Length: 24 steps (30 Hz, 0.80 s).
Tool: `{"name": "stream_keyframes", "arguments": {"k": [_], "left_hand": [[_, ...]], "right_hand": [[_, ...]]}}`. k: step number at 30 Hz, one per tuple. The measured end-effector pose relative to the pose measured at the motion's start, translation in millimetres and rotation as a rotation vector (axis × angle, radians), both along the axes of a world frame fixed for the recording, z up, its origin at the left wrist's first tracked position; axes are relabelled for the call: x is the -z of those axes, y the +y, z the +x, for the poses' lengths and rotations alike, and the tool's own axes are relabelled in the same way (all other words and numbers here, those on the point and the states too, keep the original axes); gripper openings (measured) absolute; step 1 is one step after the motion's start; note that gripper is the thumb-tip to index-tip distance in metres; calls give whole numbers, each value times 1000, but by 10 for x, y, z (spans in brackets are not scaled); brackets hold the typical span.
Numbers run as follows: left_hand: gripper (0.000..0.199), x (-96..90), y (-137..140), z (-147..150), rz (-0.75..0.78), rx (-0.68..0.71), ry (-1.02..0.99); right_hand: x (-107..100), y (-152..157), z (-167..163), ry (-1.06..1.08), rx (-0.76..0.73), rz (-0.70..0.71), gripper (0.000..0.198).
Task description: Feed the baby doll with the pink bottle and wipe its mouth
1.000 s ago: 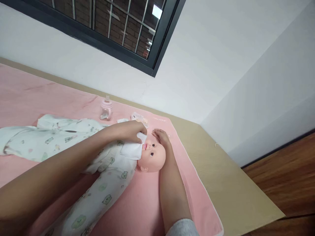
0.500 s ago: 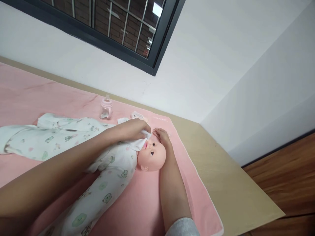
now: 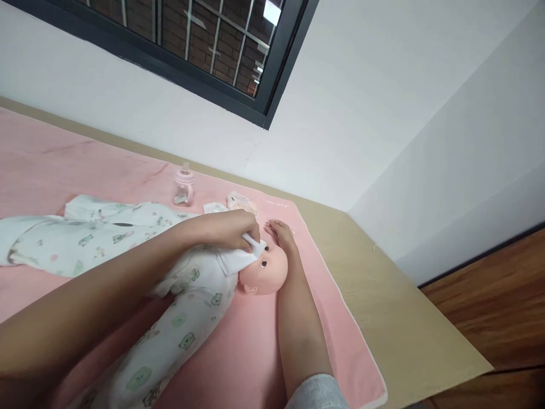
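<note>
Pinching white cloth (image 3: 235, 263) on baby doll's (image 3: 269, 279) face with left hand (image 3: 234, 227)
Curving right hand (image 3: 281, 233) beside head, fingers together

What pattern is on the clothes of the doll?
White clothes with scattered small prints, several of them green and some bear-like; the head view shows this.

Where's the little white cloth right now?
In the head view, the white cloth is a little below and left of the middle, held in the left hand at the doll's head, over its mouth area.
</note>
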<state>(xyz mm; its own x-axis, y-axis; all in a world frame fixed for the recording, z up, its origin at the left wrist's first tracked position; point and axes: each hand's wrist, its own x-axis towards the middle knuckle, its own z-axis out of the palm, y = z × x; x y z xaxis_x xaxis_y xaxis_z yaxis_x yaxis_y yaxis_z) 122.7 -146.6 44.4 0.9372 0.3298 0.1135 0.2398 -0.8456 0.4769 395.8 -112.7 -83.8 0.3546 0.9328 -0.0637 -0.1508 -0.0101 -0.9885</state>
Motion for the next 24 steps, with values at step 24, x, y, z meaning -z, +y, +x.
{"name": "stream_keyframes", "arguments": {"k": [24], "left_hand": [[13, -118, 136, -166, -123, 42, -10]], "right_hand": [[-33, 0, 6, -2, 8, -15, 9]]}}
